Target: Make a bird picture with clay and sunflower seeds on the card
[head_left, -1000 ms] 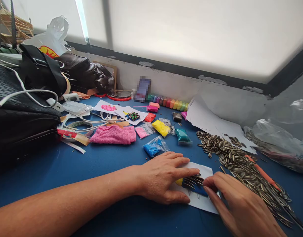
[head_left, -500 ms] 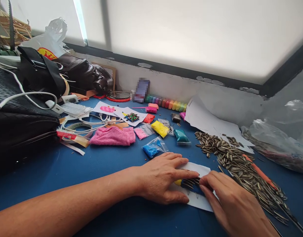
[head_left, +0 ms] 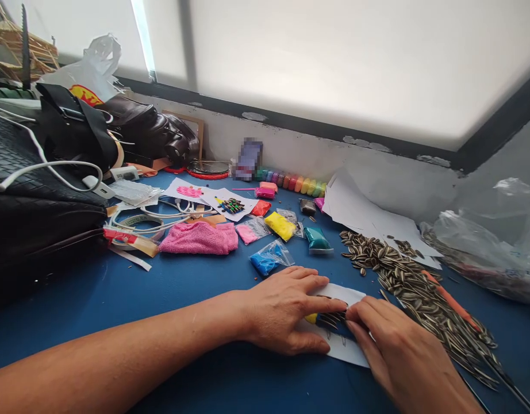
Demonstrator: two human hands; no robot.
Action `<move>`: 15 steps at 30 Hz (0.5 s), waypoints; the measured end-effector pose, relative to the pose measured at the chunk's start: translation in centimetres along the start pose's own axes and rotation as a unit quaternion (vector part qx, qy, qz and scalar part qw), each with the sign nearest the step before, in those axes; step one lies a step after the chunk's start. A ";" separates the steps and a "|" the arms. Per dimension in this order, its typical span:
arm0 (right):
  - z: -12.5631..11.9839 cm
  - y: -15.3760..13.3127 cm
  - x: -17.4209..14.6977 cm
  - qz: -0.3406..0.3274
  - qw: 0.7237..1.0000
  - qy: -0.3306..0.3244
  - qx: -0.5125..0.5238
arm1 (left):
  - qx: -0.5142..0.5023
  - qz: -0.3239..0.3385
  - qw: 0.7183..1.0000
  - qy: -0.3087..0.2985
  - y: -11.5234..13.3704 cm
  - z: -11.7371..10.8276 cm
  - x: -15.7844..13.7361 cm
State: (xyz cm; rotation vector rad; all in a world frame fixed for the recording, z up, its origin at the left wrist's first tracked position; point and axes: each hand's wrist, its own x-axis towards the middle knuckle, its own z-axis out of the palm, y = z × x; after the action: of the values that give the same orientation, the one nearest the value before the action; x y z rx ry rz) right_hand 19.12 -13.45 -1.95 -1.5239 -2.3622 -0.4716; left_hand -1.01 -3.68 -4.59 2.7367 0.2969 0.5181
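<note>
My left hand (head_left: 286, 313) lies with spread fingers on a white paper (head_left: 349, 293), its index finger and thumb on either side of a small clay shape. That shape is blue clay (head_left: 341, 329) with a yellow end (head_left: 311, 318), and striped sunflower seeds (head_left: 329, 319) stick out of it in rows. My right hand (head_left: 403, 345) is closed in a pinch at the shape's right end, by the left index fingertip. A sunflower seed seems to be between those fingertips, mostly hidden. Pencil lines show on the paper below the clay.
A heap of sunflower seeds (head_left: 415, 293) with an orange-handled tool (head_left: 450, 299) lies to the right. Beyond my hands are bags of blue (head_left: 265, 261), yellow (head_left: 280, 225) and teal clay (head_left: 317, 238). A pink cloth (head_left: 198, 237) and a black bag (head_left: 41, 213) are on the left.
My right hand has shifted very slightly left at the clay's right end and stays pinched. The left hand keeps its place; the view has moved a little.
</note>
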 end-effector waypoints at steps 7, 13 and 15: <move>-0.6 0.0 0.3 0.012 1.000 0.009 0.005 | 0.002 -0.010 1.000 -0.012 0.2 -0.1 0.0; -1.4 1.3 0.2 0.088 0.995 -0.004 0.049 | -0.016 -0.013 1.000 -0.003 0.0 0.1 0.0; -1.4 2.1 0.2 0.121 0.990 -0.016 0.075 | -0.030 -0.018 0.999 -0.003 -0.1 0.1 0.1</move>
State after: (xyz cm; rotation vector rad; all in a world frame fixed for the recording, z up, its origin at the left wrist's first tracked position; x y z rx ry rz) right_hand 21.08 -13.06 -0.32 -1.7276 -2.1416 -0.2091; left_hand -0.94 -3.62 -4.66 2.6696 0.3235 0.4995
